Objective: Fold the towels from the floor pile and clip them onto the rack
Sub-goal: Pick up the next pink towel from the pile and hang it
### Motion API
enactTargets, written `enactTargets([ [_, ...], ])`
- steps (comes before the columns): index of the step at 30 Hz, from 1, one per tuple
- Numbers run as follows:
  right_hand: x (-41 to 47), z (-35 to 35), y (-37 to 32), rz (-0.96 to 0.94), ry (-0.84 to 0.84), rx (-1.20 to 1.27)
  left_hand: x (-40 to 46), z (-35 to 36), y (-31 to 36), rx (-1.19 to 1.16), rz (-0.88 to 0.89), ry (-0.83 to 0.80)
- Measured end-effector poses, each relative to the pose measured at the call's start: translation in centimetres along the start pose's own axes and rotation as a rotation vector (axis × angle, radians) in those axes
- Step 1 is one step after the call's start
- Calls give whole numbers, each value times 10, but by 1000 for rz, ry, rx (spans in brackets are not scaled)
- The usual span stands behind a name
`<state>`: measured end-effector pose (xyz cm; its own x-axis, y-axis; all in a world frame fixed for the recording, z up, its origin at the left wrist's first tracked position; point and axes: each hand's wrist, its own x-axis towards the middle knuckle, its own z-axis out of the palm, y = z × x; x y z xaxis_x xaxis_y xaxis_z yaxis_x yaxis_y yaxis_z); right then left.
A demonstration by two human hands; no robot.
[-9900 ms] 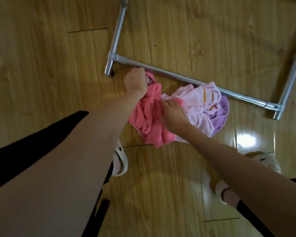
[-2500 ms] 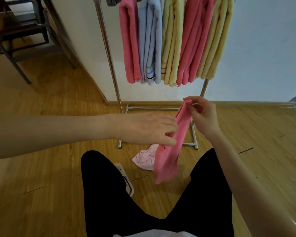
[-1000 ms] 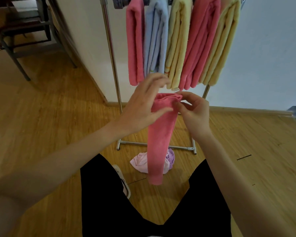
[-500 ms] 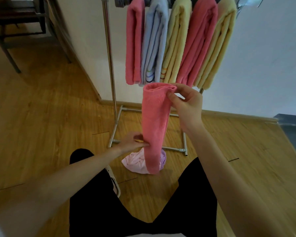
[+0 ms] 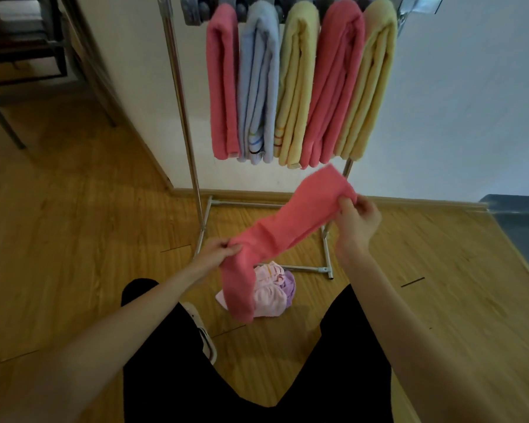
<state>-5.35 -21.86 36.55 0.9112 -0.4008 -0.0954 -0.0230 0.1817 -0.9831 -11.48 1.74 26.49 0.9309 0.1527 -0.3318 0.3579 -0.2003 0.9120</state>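
Observation:
A coral-pink towel (image 5: 290,227), folded into a long strip, stretches slantwise between my hands. My right hand (image 5: 358,218) pinches its upper end at the right. My left hand (image 5: 216,254) grips it lower down at the left, and the tail hangs below that grip. Behind it the metal rack (image 5: 184,117) carries several folded towels (image 5: 297,83) clipped side by side: pink, blue, yellow, pink, yellow. On the floor by the rack's foot lies the pile (image 5: 272,288), a pale pink and a purple towel.
A white wall stands behind the rack. A dark chair frame (image 5: 22,56) is at the far left and a grey-blue object (image 5: 519,221) at the right edge. My black-trousered legs and a white slipper (image 5: 203,337) are below, on the wooden floor.
The towel hung straight down from my right hand; now my left hand has gripped its lower part and drawn it left and up, so the strip lies slanted. My right hand has dropped lower.

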Motion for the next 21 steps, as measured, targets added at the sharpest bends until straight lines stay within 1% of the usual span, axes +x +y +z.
enactTargets([
  [2,-3,-14,34,93,32,-45,-8,-10,19,45,88,-2],
  [5,-6,-25,85,264,-23,-162,-19,-22,56,160,225,-63],
  [7,-7,-29,111,350,-123,-268,-26,-29,79,245,296,-141],
  [10,-11,-36,138,414,-385,-534,-38,-38,108,325,330,-294],
  [12,-17,-39,148,409,-577,-758,-44,-41,122,351,338,-379],
  [13,-20,-40,150,377,-644,-861,-47,-43,128,352,338,-417],
  [14,-24,-39,148,315,-665,-936,-50,-44,133,350,339,-457],
  [15,-25,-37,144,224,-645,-948,-53,-45,138,356,340,-496],
  [16,-27,-34,139,111,-606,-886,-54,-45,142,377,342,-532],
  [17,-30,-29,130,17,-582,-764,-56,-44,146,410,347,-567],
  [18,-33,-23,120,-28,-591,-617,-56,-42,149,446,352,-599],
  [19,-36,-16,107,-21,-636,-464,-56,-40,151,480,355,-631],
  [21,-42,-3,81,78,-794,-233,-54,-36,155,536,357,-686],
])
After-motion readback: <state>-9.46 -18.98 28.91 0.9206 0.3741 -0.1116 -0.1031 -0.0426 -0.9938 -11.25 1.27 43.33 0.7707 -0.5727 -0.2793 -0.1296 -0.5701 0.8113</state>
